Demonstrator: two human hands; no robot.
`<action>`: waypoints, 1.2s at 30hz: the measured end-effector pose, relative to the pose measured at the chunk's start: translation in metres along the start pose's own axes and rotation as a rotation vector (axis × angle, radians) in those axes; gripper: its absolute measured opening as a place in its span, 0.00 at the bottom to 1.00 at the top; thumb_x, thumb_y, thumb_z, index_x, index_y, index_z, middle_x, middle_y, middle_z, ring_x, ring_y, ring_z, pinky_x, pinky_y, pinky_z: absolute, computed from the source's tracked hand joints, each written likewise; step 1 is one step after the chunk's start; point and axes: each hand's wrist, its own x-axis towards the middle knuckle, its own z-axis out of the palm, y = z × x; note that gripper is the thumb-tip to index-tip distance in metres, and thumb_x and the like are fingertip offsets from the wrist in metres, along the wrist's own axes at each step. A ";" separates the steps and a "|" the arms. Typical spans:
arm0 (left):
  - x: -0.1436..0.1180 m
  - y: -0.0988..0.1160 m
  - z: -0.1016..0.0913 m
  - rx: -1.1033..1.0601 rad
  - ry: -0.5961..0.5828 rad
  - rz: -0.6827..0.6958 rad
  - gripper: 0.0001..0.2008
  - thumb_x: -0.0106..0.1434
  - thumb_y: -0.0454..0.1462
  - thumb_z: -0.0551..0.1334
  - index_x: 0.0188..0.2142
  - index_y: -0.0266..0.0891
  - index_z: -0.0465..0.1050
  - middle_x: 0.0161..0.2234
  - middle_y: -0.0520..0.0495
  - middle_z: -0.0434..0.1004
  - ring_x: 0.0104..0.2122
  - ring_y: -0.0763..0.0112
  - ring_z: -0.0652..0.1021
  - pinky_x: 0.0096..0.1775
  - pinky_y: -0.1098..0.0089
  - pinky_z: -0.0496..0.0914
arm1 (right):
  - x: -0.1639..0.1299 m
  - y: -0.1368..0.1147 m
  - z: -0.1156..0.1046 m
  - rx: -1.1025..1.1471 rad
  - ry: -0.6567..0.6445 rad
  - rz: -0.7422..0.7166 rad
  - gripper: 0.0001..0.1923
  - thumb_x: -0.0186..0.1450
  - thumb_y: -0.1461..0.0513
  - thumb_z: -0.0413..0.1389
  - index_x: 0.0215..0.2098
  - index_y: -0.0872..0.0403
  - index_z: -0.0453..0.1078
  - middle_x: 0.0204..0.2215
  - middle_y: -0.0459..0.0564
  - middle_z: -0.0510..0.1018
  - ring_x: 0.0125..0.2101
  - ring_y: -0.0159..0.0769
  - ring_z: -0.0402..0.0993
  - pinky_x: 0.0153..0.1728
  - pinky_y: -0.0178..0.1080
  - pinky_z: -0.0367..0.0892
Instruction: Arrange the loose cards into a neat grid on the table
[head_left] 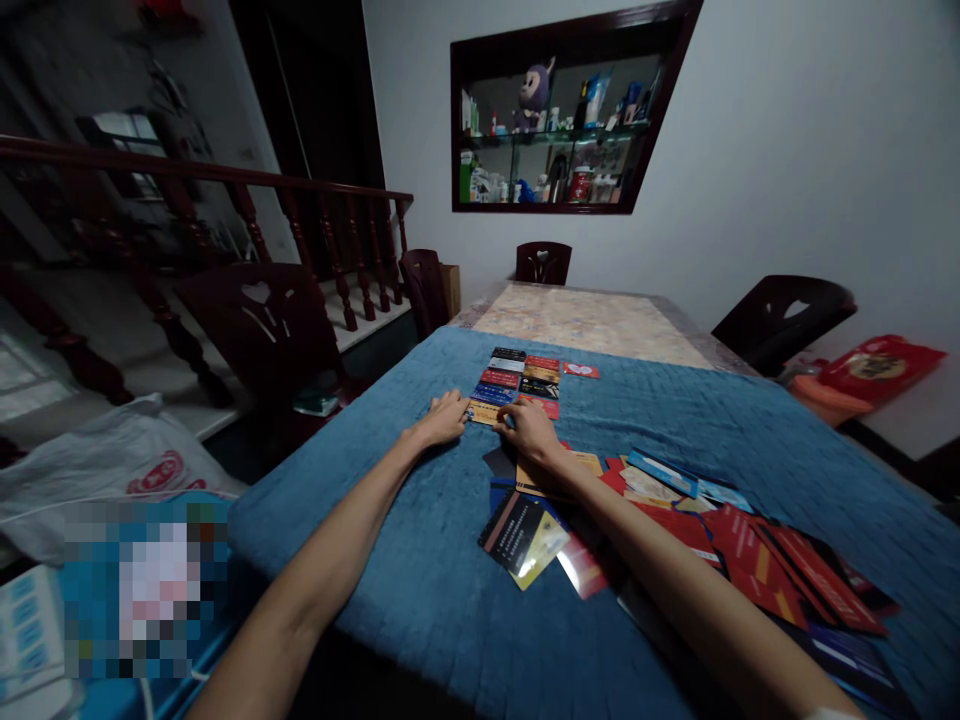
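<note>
A yellow card (484, 413) lies at the near end of the left column of a two-column layout of cards on the blue cloth. At its left edge, the curled fingers of my left hand (445, 418) touch it. My right hand (531, 430) has thumb and fingers closed at the card's right edge. Just beyond are a blue card (493, 394), a red card (499, 378) and a black card (510, 354). The right column includes a black-and-gold card (538, 387); my right hand partly covers the red card (550, 408) nearest it.
A red card with a white heart (580, 369) lies right of the columns. Many loose cards (750, 560) spread under and around my right forearm. The blue cloth (405, 520) covers the table's near part; bare patterned tabletop (585, 320) shows behind. Dark chairs (784, 315) stand around it.
</note>
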 end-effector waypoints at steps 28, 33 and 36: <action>-0.009 0.008 0.002 -0.099 0.194 -0.026 0.10 0.65 0.34 0.57 0.44 0.37 0.72 0.43 0.41 0.75 0.45 0.58 0.74 0.51 0.60 0.67 | 0.001 0.000 -0.004 -0.005 -0.042 -0.020 0.13 0.66 0.58 0.56 0.46 0.51 0.77 0.43 0.55 0.76 0.44 0.42 0.71 0.43 0.38 0.62; -0.012 0.011 0.000 -0.099 0.202 -0.021 0.09 0.65 0.33 0.57 0.44 0.36 0.71 0.42 0.41 0.75 0.45 0.58 0.74 0.50 0.60 0.67 | -0.005 0.008 -0.010 0.014 -0.036 -0.079 0.16 0.67 0.59 0.55 0.51 0.54 0.74 0.45 0.56 0.76 0.47 0.43 0.69 0.47 0.40 0.62; -0.016 0.014 -0.003 -0.082 0.203 -0.026 0.10 0.65 0.33 0.57 0.46 0.36 0.70 0.46 0.39 0.73 0.46 0.57 0.74 0.50 0.60 0.67 | -0.013 0.015 -0.014 0.041 -0.001 -0.190 0.16 0.65 0.63 0.57 0.51 0.52 0.74 0.48 0.55 0.76 0.50 0.44 0.66 0.49 0.43 0.62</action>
